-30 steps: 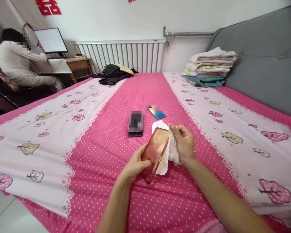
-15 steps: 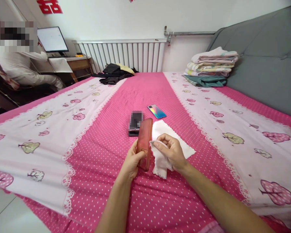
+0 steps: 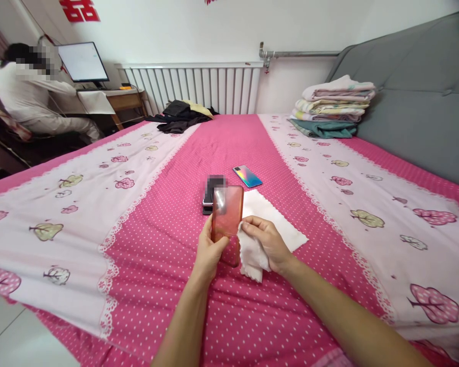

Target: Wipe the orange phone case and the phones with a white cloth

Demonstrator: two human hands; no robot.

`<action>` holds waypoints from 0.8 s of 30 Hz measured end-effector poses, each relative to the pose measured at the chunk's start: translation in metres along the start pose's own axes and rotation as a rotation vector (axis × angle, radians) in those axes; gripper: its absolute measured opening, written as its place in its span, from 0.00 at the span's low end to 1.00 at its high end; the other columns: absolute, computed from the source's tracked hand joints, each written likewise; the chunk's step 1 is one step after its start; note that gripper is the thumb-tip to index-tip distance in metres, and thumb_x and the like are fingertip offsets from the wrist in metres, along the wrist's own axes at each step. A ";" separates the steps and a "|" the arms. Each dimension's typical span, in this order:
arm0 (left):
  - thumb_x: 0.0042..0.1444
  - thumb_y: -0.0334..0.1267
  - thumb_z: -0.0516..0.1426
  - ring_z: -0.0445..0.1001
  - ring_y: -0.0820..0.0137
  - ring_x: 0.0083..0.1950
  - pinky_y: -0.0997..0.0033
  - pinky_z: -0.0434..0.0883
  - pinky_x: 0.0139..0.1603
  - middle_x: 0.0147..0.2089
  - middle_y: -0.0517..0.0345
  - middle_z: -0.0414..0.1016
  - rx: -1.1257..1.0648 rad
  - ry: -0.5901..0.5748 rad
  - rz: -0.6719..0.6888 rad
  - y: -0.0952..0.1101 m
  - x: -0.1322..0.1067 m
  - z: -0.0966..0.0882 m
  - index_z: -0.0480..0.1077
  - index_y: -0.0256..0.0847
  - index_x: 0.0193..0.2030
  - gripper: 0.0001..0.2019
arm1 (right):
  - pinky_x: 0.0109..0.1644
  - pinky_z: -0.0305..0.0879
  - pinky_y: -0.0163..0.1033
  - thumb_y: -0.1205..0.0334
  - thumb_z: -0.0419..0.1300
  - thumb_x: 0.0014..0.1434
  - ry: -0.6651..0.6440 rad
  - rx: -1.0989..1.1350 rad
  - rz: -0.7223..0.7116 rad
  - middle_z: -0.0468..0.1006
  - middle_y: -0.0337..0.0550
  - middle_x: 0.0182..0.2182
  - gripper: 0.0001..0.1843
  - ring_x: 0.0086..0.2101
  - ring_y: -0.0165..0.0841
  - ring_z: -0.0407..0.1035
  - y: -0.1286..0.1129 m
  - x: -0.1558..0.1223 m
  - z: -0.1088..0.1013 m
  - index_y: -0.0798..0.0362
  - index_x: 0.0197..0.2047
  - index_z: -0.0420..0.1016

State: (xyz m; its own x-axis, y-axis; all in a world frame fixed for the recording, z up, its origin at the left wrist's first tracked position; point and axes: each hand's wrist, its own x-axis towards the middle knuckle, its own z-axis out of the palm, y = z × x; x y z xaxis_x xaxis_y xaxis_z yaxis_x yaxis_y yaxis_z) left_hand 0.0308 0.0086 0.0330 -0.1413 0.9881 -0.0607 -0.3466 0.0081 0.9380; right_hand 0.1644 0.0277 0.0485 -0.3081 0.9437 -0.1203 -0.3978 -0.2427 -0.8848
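Note:
My left hand grips a see-through orange-red phone case by its lower left side, thumb across its face. The case is held up, tilted, above the bed. In my right hand a white cloth is pinched between thumb and fingers, and its bunched edge meets the right edge of the case. A second white cloth lies flat behind that hand. Beyond the case is a blue-and-rainbow phone, back side up. Dark phones, stacked, sit partly hidden behind the case.
The pink dotted bedsheet has wrinkles near me. Dark clothes lie at the far left of the bed; folded bedding is stacked by the grey headboard. A person sits at a desk with a monitor.
My left hand has turned the case so its broad face shows more and the dark phones show through it. The right hand and cloth have shifted slightly left. The seated person's head has moved.

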 end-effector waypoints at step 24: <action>0.39 0.24 0.57 0.72 0.77 0.34 0.80 0.66 0.34 0.49 0.56 0.74 0.122 0.040 0.165 -0.003 -0.001 0.002 0.62 0.44 0.59 0.36 | 0.28 0.61 0.31 0.64 0.63 0.40 -0.052 -0.161 -0.110 0.71 0.33 0.22 0.10 0.23 0.26 0.63 -0.005 0.000 -0.003 0.52 0.27 0.66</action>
State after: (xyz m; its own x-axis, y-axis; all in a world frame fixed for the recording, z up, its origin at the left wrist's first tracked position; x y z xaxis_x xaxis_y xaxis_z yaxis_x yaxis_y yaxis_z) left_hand 0.0340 0.0078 0.0309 -0.2242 0.9708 0.0857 -0.2011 -0.1321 0.9706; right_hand 0.1691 0.0292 0.0517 -0.3159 0.9488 0.0006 -0.2895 -0.0958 -0.9524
